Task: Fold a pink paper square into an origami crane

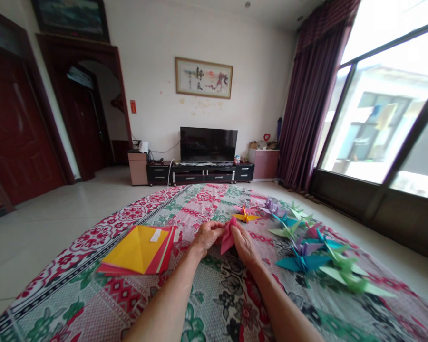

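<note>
A partly folded piece of pink origami paper (228,241) is held up just above the patterned cloth, between my two hands. My left hand (209,236) pinches its left edge with thumb and fingers. On the other side, my right hand (243,241) grips it, the thumb lying near its top. Just beyond my hands sits an orange paper crane (247,215) with its wings spread. To the left lies a stack of square paper sheets (137,249), a creased yellow one on top and red and pink ones beneath, with a small white slip (156,235) on it.
Several folded cranes spread over the right of the round table's floral cloth (199,313), among them a blue crane (303,260) and a green crane (355,275). Past the table stand a television (209,145) and a low black cabinet (203,175). A window and purple curtain (301,109) are at right.
</note>
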`<state>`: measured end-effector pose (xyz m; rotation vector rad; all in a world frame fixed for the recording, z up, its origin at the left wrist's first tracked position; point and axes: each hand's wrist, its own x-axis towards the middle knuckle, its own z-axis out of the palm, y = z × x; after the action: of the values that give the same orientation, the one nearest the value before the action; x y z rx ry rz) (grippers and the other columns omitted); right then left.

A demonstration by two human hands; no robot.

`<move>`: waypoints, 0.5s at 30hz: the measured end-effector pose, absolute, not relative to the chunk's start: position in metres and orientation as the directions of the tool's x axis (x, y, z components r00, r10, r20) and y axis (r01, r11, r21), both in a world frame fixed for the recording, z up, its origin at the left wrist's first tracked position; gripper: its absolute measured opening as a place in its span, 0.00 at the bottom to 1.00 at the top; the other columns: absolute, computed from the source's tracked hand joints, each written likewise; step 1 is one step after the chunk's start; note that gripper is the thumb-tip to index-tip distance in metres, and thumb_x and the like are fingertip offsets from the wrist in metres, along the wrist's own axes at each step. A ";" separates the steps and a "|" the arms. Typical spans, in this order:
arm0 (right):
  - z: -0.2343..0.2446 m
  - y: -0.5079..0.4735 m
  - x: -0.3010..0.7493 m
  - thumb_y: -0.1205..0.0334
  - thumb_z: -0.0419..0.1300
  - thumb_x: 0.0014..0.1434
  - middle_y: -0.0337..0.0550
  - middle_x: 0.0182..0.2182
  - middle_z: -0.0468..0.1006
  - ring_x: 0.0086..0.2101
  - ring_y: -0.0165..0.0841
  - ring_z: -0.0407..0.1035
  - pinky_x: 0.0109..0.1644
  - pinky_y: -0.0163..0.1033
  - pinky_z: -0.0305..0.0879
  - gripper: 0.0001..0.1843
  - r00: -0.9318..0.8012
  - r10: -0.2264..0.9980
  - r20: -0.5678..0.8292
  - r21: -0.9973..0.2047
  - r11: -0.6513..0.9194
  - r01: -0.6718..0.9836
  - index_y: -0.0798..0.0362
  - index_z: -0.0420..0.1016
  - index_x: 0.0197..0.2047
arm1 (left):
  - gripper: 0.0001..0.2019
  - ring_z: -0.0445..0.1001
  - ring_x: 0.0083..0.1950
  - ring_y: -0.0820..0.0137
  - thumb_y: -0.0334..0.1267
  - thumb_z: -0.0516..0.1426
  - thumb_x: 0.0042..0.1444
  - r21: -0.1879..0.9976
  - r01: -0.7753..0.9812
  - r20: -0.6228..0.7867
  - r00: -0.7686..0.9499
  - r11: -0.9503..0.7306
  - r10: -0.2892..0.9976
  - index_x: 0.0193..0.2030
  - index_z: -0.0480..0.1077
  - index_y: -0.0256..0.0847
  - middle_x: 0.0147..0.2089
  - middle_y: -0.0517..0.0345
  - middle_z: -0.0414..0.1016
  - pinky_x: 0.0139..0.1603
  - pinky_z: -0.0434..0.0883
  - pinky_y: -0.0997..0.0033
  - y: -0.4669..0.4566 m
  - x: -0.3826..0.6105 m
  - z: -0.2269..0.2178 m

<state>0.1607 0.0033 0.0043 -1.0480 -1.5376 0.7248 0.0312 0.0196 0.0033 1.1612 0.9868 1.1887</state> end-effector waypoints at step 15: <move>0.002 0.007 0.163 0.47 0.46 0.55 0.44 0.31 0.76 0.33 0.36 0.68 0.37 0.35 0.63 0.25 0.042 0.904 0.426 -0.870 0.396 0.293 0.58 0.73 0.42 | 0.08 0.62 0.20 0.79 0.33 0.58 0.40 0.991 0.084 0.101 0.010 -0.101 0.995 0.31 0.74 0.36 0.20 0.62 0.70 0.20 0.58 0.80 0.018 0.039 0.006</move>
<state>0.1626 0.0067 0.0022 -1.1210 -1.5011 0.6638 0.0388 0.0181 0.0062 1.3492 1.2175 1.2383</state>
